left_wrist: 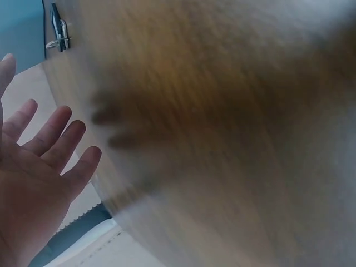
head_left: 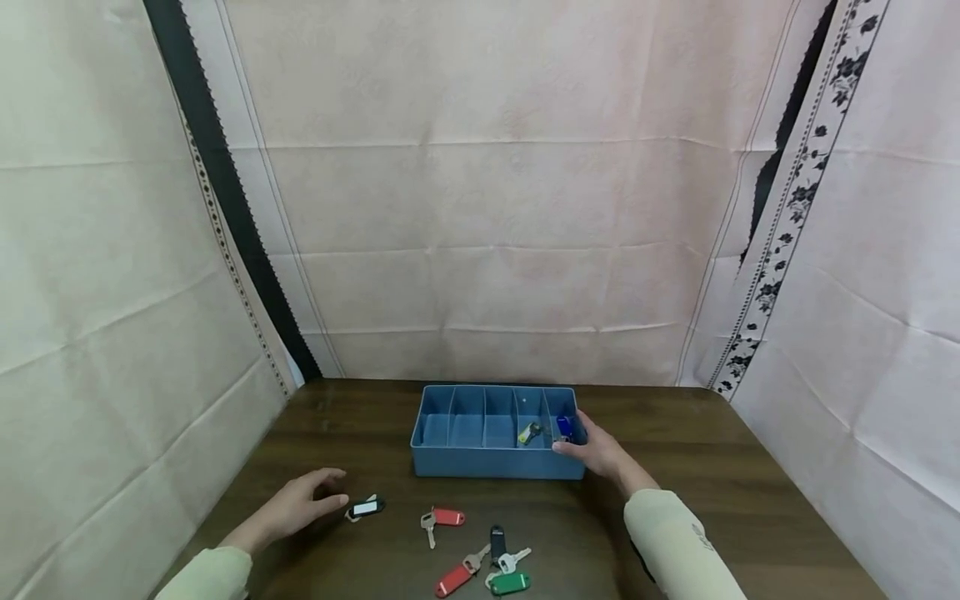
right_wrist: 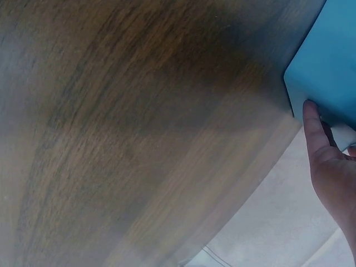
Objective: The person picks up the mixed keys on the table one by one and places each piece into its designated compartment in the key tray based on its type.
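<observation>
Right sleeve (head_left: 678, 542) slants inward, right hand (head_left: 603, 454) gripping the blue box (head_left: 495, 463), left hand (head_left: 296, 504) low, fingers loosely released.

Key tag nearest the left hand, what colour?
The key tag is black around a white centre, clearest in the head view.

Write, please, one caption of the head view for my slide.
Right hand grips the box; left hand rests open beside a black tag, keys nearby.

Dark brown wood-grain tabletop (head_left: 360, 425), creased pale cloth (head_left: 510, 208) behind and at both sides, floral border (head_left: 798, 200) at right
</observation>
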### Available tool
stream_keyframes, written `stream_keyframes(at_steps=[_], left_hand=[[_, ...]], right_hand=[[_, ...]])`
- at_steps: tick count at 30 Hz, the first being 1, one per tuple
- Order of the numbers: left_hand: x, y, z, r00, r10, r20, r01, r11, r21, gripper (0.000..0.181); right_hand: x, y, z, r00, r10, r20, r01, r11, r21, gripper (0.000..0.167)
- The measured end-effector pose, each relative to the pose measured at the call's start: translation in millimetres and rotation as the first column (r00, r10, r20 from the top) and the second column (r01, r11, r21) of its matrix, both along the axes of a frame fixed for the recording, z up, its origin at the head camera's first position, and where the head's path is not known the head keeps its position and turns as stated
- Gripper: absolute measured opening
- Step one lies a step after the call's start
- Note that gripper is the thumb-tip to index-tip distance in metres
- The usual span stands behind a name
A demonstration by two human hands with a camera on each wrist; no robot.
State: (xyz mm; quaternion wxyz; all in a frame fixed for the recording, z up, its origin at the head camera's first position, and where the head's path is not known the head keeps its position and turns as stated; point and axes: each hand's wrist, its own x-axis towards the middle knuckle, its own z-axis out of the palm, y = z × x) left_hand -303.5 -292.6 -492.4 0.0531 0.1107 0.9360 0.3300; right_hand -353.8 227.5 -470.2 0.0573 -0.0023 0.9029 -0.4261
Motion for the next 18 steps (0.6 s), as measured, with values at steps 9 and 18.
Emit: stream_keyframes(at_steps=[9, 18], left_hand=[[9.9, -6.2, -8.3, 1.0, 0.031, 0.003, -0.031, 0.999, 0.031, 0.045], [19.9, 2.0, -9.4, 1.0, 0.008, 0.002, -0.008, 0.995, 0.101, 0.046]], right_hand=[[0.1, -1.2, -3.2, 1.0, 0.008, 0.006, -0.008, 1.0, 0.012, 0.111], [0.9, -1.0, -1.3, 1.0, 0.007, 0.004, -0.007, 1.0, 0.006, 0.112]])
